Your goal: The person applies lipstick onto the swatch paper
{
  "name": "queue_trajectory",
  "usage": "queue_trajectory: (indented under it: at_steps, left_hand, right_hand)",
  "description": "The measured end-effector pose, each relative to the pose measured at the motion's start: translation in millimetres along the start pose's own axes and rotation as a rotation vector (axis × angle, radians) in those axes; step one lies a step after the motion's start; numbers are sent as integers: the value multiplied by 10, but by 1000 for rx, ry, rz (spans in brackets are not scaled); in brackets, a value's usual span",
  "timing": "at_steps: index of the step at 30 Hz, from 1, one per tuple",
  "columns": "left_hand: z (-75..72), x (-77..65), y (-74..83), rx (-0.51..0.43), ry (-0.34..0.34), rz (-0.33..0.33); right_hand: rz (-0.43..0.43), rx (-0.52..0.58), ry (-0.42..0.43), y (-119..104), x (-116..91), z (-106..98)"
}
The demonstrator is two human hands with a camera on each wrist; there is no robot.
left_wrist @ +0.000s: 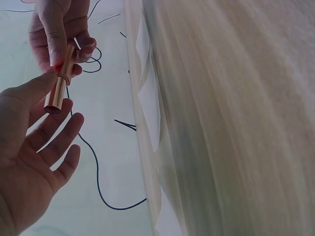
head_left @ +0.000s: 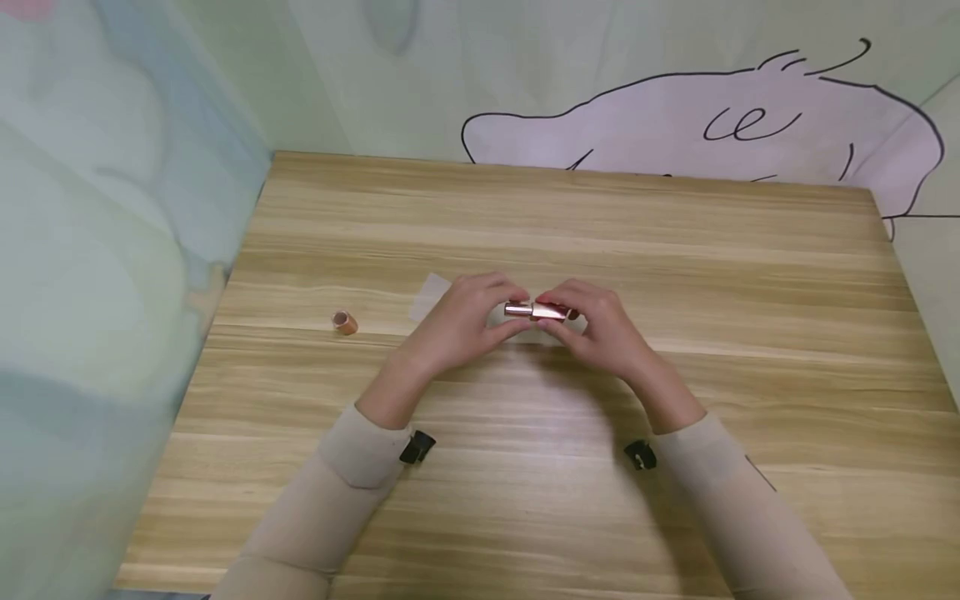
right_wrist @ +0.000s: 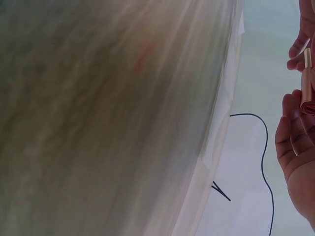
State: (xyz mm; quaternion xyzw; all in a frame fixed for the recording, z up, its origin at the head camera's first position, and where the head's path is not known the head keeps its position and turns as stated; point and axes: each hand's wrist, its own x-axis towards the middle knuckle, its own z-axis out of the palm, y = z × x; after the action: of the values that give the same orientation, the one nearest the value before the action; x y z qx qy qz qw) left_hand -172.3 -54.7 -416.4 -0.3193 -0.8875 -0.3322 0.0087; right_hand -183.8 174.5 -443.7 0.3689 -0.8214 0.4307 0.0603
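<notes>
Between both hands, above the table, is a shiny rose-gold lipstick tube (head_left: 548, 312), lying roughly crosswise in the head view. The left hand (head_left: 468, 315) has its thumb and index finger about the slimmer left part. At the wider right part, the right hand (head_left: 596, 323) pinches the tube with thumb and fingers. The left wrist view shows the lipstick tube (left_wrist: 57, 93) with a ring round its middle; the remaining left fingers are spread loosely below. In the right wrist view the lipstick tube (right_wrist: 306, 91) is partly cut off at the edge.
A rose-gold cap (head_left: 344, 322) lies on the wooden table (head_left: 525, 500) to the left, its hollow end showing. Beside the left hand is a piece of thin white paper (head_left: 430, 297), partly covered by that hand. Behind the table stands a wall (head_left: 375, 92) with a line drawing.
</notes>
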Motion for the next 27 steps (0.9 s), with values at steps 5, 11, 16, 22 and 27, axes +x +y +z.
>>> queue_trajectory:
  at_steps: [5,11,16,22,27]
  left_hand:
    - [6,-22,-13,-14,6,-1]
    - [-6,-57,-22,-51,34,0]
    - [-27,-80,-25,-73,66,13]
    - [-23,-106,-43,-99,98,32]
    - [-3,-117,-66,-129,108,46]
  right_hand:
    - [-3,10,0,-11,6,21]
    - [-12,1,-16,-33,16,23]
    - [26,-2,-26,-55,32,14]
    - [22,12,-8,-79,32,31]
    - [-9,-1,15,-88,30,39]
